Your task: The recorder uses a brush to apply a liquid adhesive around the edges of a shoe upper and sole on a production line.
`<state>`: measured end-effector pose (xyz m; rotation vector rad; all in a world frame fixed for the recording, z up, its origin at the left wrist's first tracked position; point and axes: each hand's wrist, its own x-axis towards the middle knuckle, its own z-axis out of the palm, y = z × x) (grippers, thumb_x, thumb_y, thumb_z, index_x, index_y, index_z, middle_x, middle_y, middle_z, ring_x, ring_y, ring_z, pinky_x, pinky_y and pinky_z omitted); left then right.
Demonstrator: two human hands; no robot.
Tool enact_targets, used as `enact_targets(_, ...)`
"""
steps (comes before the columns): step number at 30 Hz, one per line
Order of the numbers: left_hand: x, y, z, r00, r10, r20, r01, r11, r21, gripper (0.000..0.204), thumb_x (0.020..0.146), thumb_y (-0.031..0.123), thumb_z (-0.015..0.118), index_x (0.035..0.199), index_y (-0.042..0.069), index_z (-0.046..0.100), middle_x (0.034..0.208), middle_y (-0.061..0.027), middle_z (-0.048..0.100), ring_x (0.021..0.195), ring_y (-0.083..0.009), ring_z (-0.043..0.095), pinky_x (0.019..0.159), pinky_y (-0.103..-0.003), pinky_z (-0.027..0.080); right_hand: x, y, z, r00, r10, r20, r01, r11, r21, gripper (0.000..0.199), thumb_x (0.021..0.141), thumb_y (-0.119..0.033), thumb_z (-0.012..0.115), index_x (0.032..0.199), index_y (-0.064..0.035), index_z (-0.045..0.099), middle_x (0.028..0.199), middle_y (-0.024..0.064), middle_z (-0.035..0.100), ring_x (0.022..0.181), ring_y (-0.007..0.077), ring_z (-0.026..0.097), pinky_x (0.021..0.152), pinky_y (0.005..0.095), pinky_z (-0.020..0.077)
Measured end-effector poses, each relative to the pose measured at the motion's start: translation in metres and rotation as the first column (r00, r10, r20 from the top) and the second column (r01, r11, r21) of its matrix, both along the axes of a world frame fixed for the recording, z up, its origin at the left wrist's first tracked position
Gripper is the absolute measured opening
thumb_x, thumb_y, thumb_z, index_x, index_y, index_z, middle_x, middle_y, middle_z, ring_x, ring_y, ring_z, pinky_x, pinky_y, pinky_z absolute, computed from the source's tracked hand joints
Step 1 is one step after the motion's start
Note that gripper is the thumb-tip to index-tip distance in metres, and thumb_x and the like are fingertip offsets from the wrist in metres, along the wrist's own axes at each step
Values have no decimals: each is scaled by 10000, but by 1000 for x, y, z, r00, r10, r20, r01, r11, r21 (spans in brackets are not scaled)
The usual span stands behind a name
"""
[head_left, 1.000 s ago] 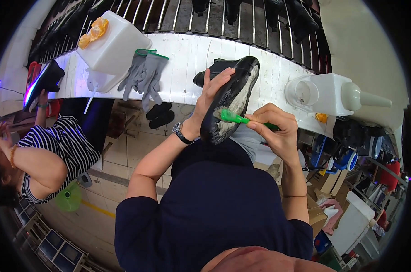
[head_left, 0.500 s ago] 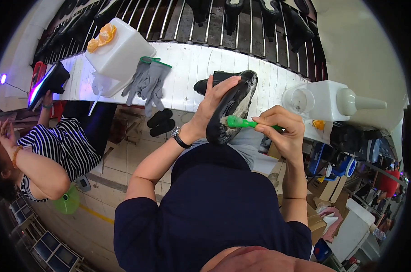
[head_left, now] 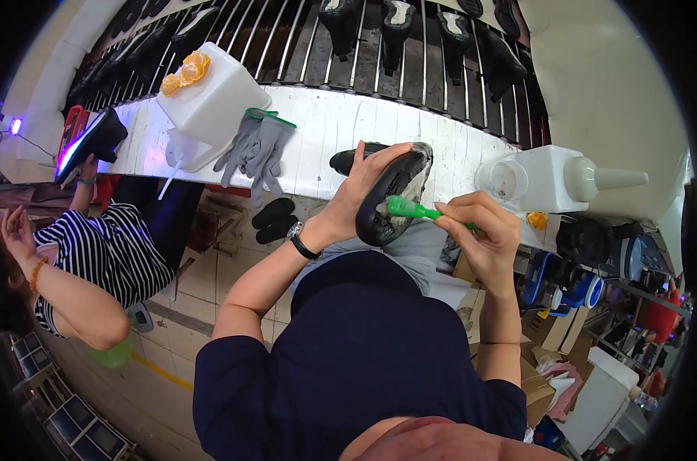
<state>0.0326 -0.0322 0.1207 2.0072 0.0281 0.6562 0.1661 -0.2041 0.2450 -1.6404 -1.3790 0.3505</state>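
at the near edge of the white desk [head_left: 325, 123], in the head view, a black shoe [head_left: 399, 187] is held up before the wearer [head_left: 341, 346], its far end over the desk and its near end close to the body. the left hand [head_left: 347, 206] is clamped on the shoe's left side, fingers stretched along it. the right hand [head_left: 487, 233] is closed on a green brush [head_left: 419, 210], pinching the handle between thumb and fingers, with the bristles at the sole near its closer end. to brush well here, it seems best to brace the shoe firmly with the left hand, keep a light pinch, and draw short strokes right out to the sole's rim without smearing the black upper.

the shoe's long axis slants from lower left, by the body, to upper right, away from it; the sole is turned up and toward the right hand. the rounder end points back at the wearer, though at this size it is hard to be sure that it is the toe. grey gloves [head_left: 258, 154] hang over the desk edge to the left, beside a white container [head_left: 214, 96].
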Motion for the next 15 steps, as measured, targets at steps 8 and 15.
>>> enact_targets(8,-10,3,27,982,-93,-163,72,989,-133,905,758,259,795,1498,106,297,1512,-58,369,1342,-270,461,1135,-673,84,-2,-4,1,987,-142,-73,146,988,54,120,795,26,760,911,19,730,832,79,673,709,96,628,560,200,456)
enact_targets(15,-13,7,38,973,-125,-193,113,991,-72,963,724,251,821,1508,141,274,1507,-43,375,1357,-270,443,1112,-713,105,2,-1,11,988,-90,-126,93,996,14,122,781,34,759,900,31,732,825,84,672,699,96,614,577,208,449)
